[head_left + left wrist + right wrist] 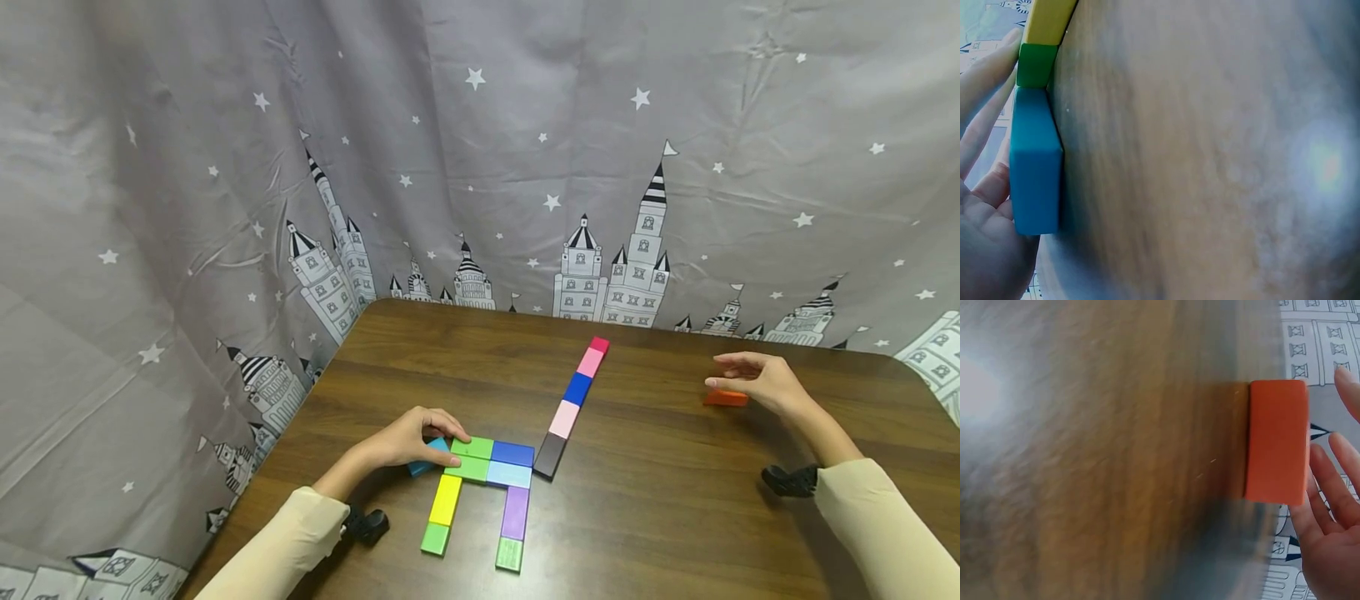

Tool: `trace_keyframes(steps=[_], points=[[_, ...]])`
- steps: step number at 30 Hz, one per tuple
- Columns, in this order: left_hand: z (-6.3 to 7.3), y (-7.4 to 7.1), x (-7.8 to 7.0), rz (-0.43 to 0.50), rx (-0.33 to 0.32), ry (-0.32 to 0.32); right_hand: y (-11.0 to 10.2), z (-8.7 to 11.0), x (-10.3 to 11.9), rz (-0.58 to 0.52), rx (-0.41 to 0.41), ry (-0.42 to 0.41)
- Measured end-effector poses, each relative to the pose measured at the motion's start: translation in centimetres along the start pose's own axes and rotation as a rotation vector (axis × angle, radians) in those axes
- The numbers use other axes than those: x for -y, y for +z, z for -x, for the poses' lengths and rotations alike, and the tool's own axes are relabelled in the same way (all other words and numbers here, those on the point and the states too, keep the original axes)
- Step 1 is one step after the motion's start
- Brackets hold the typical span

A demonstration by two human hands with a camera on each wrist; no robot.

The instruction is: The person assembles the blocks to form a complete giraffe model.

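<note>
My left hand (411,437) lies over the left end of a flat block figure, its thumb and fingertips touching two green blocks (476,469). Under that palm a teal block (424,463) sits at an angle against the green ones; the left wrist view shows this teal block (1035,159) close up, the fingers stretched past it. Far to the right, my right hand (765,382) hovers with loosely bent fingers over an orange block (726,400). In the right wrist view the orange block (1277,442) rests on the table, with the fingers spread behind it.
Blue blocks (512,454) adjoin the green pair. Yellow (446,500) and purple (514,512) blocks, each ending in green, run toward me. A slanted row from a dark block (551,456) to a red one (599,344) stretches away. A grey curtain (480,167) hangs behind the table (637,500).
</note>
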State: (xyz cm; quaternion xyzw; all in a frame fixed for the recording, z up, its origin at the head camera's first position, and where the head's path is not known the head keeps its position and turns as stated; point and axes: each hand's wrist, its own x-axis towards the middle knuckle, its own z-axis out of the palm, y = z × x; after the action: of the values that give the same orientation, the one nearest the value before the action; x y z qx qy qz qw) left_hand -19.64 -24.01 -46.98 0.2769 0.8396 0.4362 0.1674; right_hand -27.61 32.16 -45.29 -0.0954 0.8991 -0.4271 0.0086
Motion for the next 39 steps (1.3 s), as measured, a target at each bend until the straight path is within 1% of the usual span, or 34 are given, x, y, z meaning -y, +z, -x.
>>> trace_keyframes(steps=[6, 8, 12, 18, 25, 34, 39], points=[[-0.1, 0.1, 0.1, 0.028, 0.001, 0.005, -0.2, 0.7, -0.9, -0.034, 0.045, -0.008], [-0.1, 0.1, 0.1, 0.029, 0.001, 0.006, -0.3, 0.8, -1.2, -0.024, 0.054, -0.012], [-0.1, 0.0, 0.2, 0.030, 0.005, 0.001, -0.4, 0.9, -1.7, -0.012, 0.051, -0.030], [-0.3, -0.1, 0.2, 0.032, 0.011, -0.010, -0.6, 1.0, -1.9, -0.039, 0.047, -0.038], [-0.3, -0.1, 0.2, 0.030, 0.015, -0.008, -0.6, 1.0, -1.8, -0.003, 0.057, -0.028], [0.0, 0.0, 0.3, 0.033, 0.014, -0.008, 0.0, 0.8, -1.8, 0.012, 0.025, -0.026], [0.2, 0.0, 0.4, 0.030, 0.011, -0.009, 0.2, 0.3, -1.1, 0.029, -0.012, -0.018]])
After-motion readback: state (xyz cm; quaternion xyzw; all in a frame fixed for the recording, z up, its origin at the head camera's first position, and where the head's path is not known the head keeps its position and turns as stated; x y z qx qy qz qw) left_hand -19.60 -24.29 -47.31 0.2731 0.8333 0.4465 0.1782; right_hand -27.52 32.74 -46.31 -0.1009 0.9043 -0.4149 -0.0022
